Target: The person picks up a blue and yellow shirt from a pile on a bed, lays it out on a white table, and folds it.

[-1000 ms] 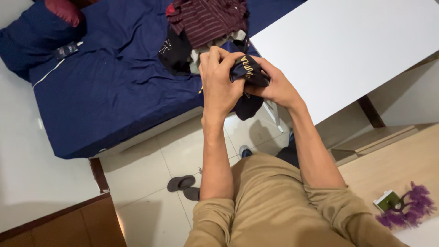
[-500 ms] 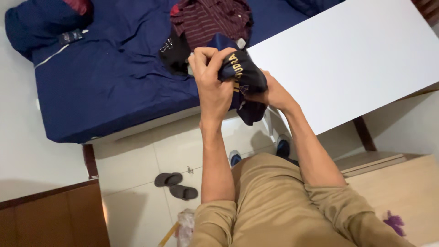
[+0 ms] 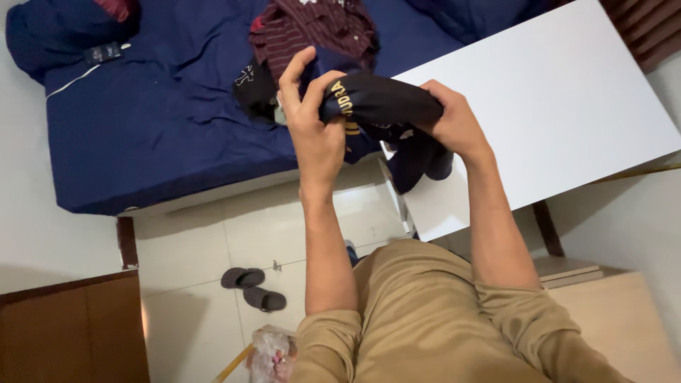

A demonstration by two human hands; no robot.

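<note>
Room: bedroom seen from above, pale tiled floor (image 3: 213,234), one bed as landmark.
Bed: low bed under a rumpled navy blue sheet (image 3: 163,120), filling the upper left of the view.
Table: white rectangular tabletop (image 3: 567,120) just right of the bed, its near corner over the floor.
Garment: dark navy cloth garment with yellow lettering (image 3: 379,103), held in the air off the bed's near edge, bunched into a roll with a loose tail hanging below it.
Left hand: left hand (image 3: 312,120) clenched on the roll's left end, thumb and fingers wrapped over the cloth.
Right hand: right hand (image 3: 454,120) grasping the roll's right end, fingers tucked under.
Change: half a second ago the bundle hung looser and more upright; now it lies level between both fists and looks tighter, so the rolling appears well along.
On the bed: maroon striped shirt (image 3: 319,28) and a black printed garment (image 3: 252,85), lying just behind the hands.
Floor: pair of dark grey slippers (image 3: 254,287) beside the bed's foot; crumpled clear plastic bag (image 3: 273,354) nearer the person's knees.
</note>
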